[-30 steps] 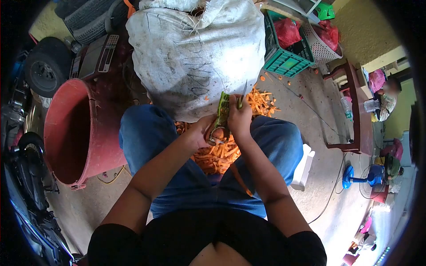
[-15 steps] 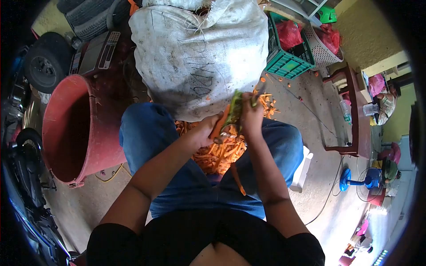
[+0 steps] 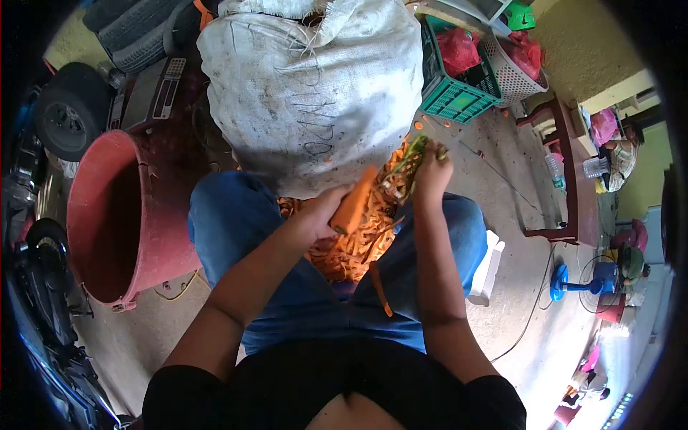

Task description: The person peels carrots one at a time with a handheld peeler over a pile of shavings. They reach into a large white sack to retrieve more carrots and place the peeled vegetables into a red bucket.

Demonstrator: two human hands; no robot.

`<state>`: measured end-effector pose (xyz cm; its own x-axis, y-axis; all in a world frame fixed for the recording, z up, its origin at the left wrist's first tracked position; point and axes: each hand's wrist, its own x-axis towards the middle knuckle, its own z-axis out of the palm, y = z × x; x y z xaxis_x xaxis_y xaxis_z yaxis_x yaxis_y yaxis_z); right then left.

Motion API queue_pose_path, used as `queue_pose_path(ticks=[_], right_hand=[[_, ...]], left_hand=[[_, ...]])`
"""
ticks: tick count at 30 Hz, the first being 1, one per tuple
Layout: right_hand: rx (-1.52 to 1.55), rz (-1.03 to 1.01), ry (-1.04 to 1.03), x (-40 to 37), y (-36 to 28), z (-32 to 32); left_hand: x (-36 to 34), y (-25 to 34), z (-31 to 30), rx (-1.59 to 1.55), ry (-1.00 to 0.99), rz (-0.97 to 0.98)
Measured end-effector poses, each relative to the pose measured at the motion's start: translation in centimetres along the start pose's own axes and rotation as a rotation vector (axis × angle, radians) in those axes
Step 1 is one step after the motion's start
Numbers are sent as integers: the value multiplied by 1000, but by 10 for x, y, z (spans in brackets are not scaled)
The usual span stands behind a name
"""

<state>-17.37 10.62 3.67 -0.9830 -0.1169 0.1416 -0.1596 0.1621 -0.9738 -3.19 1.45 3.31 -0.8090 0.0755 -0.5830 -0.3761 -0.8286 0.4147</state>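
My left hand [image 3: 324,213] is wrapped round a carrot [image 3: 354,204], its bright orange side facing up and its thick end toward me. Up and to the right, my right hand [image 3: 434,175] is closed on a blurred green object [image 3: 411,159], whose kind I cannot make out. A gap separates this object from the carrot. Below both hands, a heap of orange carrot peelings [image 3: 347,254] lies between my knees. One long peel strip [image 3: 381,290] hangs over my jeans.
A big white woven sack [image 3: 315,93] stands just ahead. To the left is a red barrel [image 3: 168,215], open toward me. A green crate [image 3: 459,100] and a white basket [image 3: 516,89] hold red bags. At the right are a wooden table [image 3: 566,172] and a blue fan [image 3: 584,283].
My right hand has moved right with the green object, away from the carrot. The carrot now shows more of its orange surface. My head view has shifted slightly.
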Motion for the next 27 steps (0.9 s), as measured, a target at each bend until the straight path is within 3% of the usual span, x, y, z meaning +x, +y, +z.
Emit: queue_pose_path(ticks=[1, 2, 3, 4, 6, 7, 8, 10, 12, 13, 16, 18, 20, 21, 22, 24, 27], right_hand=[[140, 80, -140, -16, -8, 6], [-1, -46, -293, -25, -17, 7], [-35, -47, -347, -38, -21, 13], [-122, -310, -309, -43, -15, 22], [-289, -328, -307, -50, -18, 25], [-290, -328, -310, -46, -14, 24], [-286, -277, -241, -35, -7, 24], [-251, -279, -22, -6, 3, 20], [-285, -207, 185, 24, 12, 4], [-346, -94, 222, 29, 7, -4], [-170, -99, 216, 31, 15, -12], [-141, -57, 123, 26, 20, -12], [-218, -127, 11, 25, 28, -8], [-188, -32, -51, 18, 10, -6], [-186, -31, -51, 18, 11, -5], [-264, -151, -312, 18, 15, -5], [-338, -229, -497, 6, 3, -3]], left_hand=[[2, 3, -1, -24, 66, 24], [4, 6, -2, -34, 131, 43], [20, -3, -36, -41, -176, 44], [15, -2, -26, -33, -174, 39], [7, -6, -4, -105, 51, 100], [14, -9, -18, 72, 102, 86], [11, -10, -22, 69, 105, 88], [1, -11, -20, 179, -169, 30], [-7, -8, -5, 324, -73, -26], [-7, -9, 0, 276, -35, -4], [-4, -1, -4, 246, 25, 83], [5, 1, -14, 257, 59, 153], [19, 0, -29, 632, 127, 394], [14, 5, -24, 854, 186, 444], [9, 10, -21, 855, 187, 444], [3, 17, -19, 1214, 288, 513], [7, 17, -22, 1087, 364, 597]])
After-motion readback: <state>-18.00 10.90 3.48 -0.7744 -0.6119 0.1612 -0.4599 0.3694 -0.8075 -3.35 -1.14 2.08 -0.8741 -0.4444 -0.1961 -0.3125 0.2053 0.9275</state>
